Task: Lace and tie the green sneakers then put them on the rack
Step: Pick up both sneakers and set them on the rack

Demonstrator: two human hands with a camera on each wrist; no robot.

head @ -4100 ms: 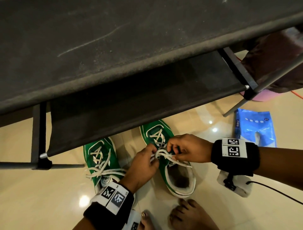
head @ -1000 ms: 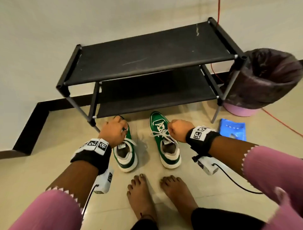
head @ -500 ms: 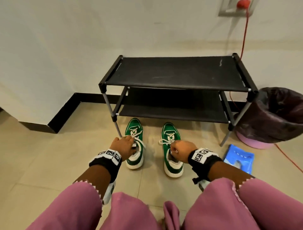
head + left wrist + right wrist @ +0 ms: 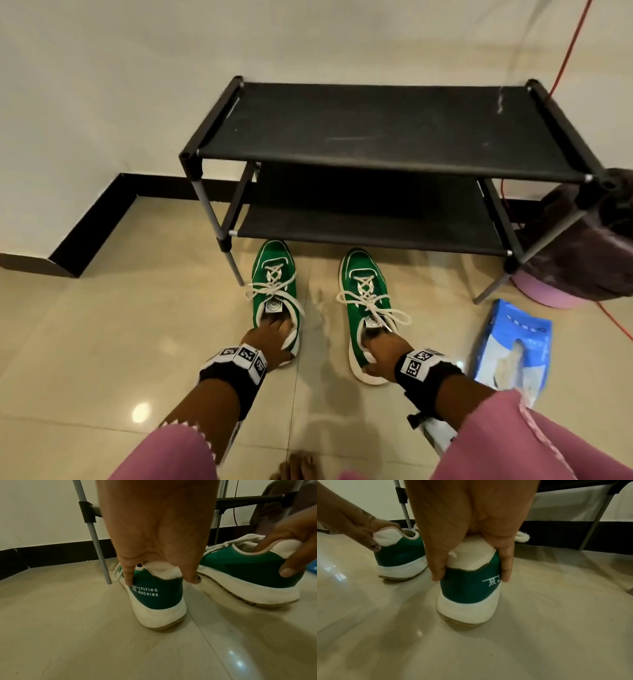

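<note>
Two green sneakers with white soles and tied white laces stand side by side on the floor, toes toward the black rack (image 4: 376, 137). My left hand (image 4: 270, 337) grips the heel collar of the left sneaker (image 4: 274, 274), fingers tucked inside and thumb outside (image 4: 193, 577). My right hand (image 4: 378, 353) holds the heel of the right sneaker (image 4: 364, 294) the same way, its fingers (image 4: 506, 566) clamping the white heel tab. Both rack shelves are bare. The fingertips inside the shoes are hidden.
A dark-lined bin (image 4: 589, 240) on a pink base stands at the rack's right end. A blue plastic bag (image 4: 513, 342) lies on the tiles right of the right sneaker. A red cord (image 4: 616, 325) runs along the floor. The rack's grey leg (image 4: 234, 267) stands beside the left sneaker's toe.
Both hands have left the laces and slid back to grip the heels of the sneakers. The head view has pulled back and up, bringing the whole rack into sight.
</note>
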